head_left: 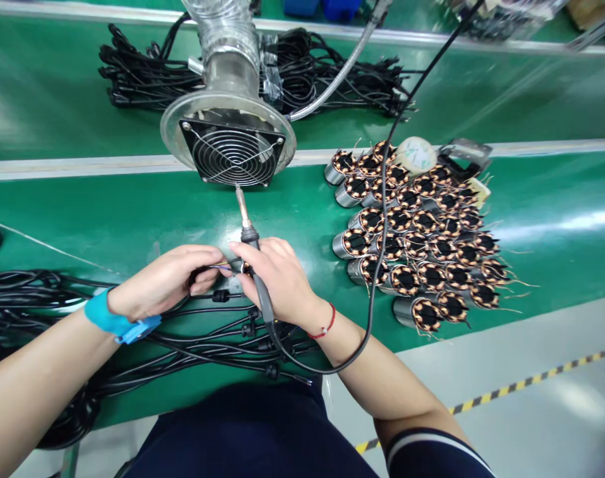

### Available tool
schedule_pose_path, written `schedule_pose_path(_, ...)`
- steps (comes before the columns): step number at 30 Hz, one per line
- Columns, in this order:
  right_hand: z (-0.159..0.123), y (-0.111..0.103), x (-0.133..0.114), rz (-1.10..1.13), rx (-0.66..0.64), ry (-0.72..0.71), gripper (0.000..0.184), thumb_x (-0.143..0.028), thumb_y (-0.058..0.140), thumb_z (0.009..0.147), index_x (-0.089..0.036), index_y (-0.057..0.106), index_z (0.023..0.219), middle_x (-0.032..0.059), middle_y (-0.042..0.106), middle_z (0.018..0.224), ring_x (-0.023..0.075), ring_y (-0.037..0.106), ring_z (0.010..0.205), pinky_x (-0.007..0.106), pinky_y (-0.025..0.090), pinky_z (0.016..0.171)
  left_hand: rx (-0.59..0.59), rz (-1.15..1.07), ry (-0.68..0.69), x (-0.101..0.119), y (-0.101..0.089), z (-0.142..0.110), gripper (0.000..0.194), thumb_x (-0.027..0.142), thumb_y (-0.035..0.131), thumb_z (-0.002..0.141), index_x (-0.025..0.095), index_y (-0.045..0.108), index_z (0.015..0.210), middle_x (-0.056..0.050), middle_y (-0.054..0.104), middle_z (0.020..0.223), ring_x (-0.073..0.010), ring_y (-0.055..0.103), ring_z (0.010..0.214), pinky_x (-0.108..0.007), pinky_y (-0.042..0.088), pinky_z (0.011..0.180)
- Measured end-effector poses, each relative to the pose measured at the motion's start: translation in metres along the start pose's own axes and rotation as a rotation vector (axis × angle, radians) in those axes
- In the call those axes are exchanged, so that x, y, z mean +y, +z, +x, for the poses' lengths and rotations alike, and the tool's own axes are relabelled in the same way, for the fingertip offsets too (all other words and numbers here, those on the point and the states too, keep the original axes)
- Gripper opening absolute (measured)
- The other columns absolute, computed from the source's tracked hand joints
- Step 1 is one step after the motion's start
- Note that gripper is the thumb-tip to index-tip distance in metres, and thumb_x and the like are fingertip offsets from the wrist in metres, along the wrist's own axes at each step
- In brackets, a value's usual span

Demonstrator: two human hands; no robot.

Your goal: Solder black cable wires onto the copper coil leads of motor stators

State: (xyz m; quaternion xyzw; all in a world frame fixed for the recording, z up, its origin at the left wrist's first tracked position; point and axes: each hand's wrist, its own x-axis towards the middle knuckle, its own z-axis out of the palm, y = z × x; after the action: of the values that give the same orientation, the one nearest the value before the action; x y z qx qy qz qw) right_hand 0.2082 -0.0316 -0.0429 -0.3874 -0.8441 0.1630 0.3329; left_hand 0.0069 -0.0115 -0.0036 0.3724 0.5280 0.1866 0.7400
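You are closing your left hand (163,280) on a thin wire end (222,265) and your right hand (277,279) around a soldering iron (256,265) just below the fume extractor (227,136), with a large pile of wound motor stators (406,232) remaining to its right.

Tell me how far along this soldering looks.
Nothing clearly looks finished, but the coils stand in tidy rows, wires loose. In hand: the right hand holds a soldering iron near a wire end in the left hand. Remaining: the black cables piled nearby, and those coils.
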Motion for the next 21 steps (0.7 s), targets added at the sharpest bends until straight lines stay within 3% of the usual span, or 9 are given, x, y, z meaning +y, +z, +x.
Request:
schedule_pose_path(5, -0.001, 0.001, -0.001, 0.073, 0.129, 0.025, 0.029, -0.018, 0.047, 0.092, -0.020, 0.053, 0.121, 0.0001, 0.069, 0.088, 0.0154, 0.061, 0.086, 0.036, 0.044, 0.095, -0.172, 0.132, 0.001, 0.001, 0.002, 0.001, 0.024, 0.037, 0.063, 0.080, 0.014, 0.071, 0.078, 0.001, 0.050, 0.053, -0.0097, 0.044, 0.053, -0.022, 0.038, 0.053)
schedule_pose_path(8, 0.001, 0.003, -0.002, 0.131, 0.156, 0.089, 0.028, -0.016, 0.045, 0.091, -0.022, 0.054, 0.117, -0.0023, 0.071, 0.087, 0.0142, 0.064, 0.084, 0.036, 0.045, 0.094, -0.179, 0.333, 0.092, -0.004, 0.009, 0.006, 0.030, 0.040, 0.060, 0.083, 0.014, 0.064, 0.068, 0.001, 0.053, 0.058, -0.0096, 0.046, 0.056, -0.022, 0.038, 0.057)
schedule_pose_path(10, 0.003, 0.004, -0.003, 0.111, 0.176, 0.126, 0.028, -0.017, 0.045, 0.091, -0.022, 0.054, 0.117, -0.0012, 0.071, 0.086, 0.0157, 0.064, 0.085, 0.037, 0.046, 0.093, -0.083, 0.452, 0.196, -0.006, 0.012, 0.008, 0.034, 0.043, 0.055, 0.085, 0.015, 0.060, 0.066, 0.002, 0.052, 0.059, -0.0098, 0.046, 0.057, -0.022, 0.038, 0.057)
schedule_pose_path(13, 0.004, 0.000, -0.003, 0.069, 0.204, 0.154, 0.032, -0.019, 0.049, 0.091, -0.021, 0.052, 0.122, 0.0025, 0.071, 0.095, 0.0187, 0.061, 0.094, 0.039, 0.046, 0.093, 0.116, 0.591, 0.357, -0.003, 0.010, 0.010, 0.033, 0.043, 0.049, 0.087, 0.015, 0.064, 0.078, 0.003, 0.052, 0.060, -0.0111, 0.046, 0.057, -0.023, 0.037, 0.057)
schedule_pose_path(17, 0.000, -0.015, 0.002, 0.035, 0.281, 0.167, 0.036, -0.014, 0.051, 0.089, -0.020, 0.051, 0.125, 0.0081, 0.068, 0.110, 0.0214, 0.058, 0.106, 0.042, 0.047, 0.094, 0.294, 0.675, 0.477, 0.019, 0.001, 0.018, 0.032, 0.039, 0.046, 0.087, 0.015, 0.067, 0.084, 0.001, 0.057, 0.062, -0.0134, 0.051, 0.059, -0.024, 0.040, 0.059)
schedule_pose_path(21, -0.004, -0.027, 0.013, 0.069, 0.385, 0.169, 0.039, -0.012, 0.051, 0.089, -0.021, 0.050, 0.127, 0.0080, 0.068, 0.111, 0.0201, 0.060, 0.105, 0.041, 0.049, 0.094, 0.424, 0.660, 0.567, 0.043, -0.010, 0.033, 0.028, 0.036, 0.047, 0.086, 0.016, 0.067, 0.086, -0.002, 0.066, 0.075, -0.0152, 0.059, 0.067, -0.026, 0.046, 0.068)
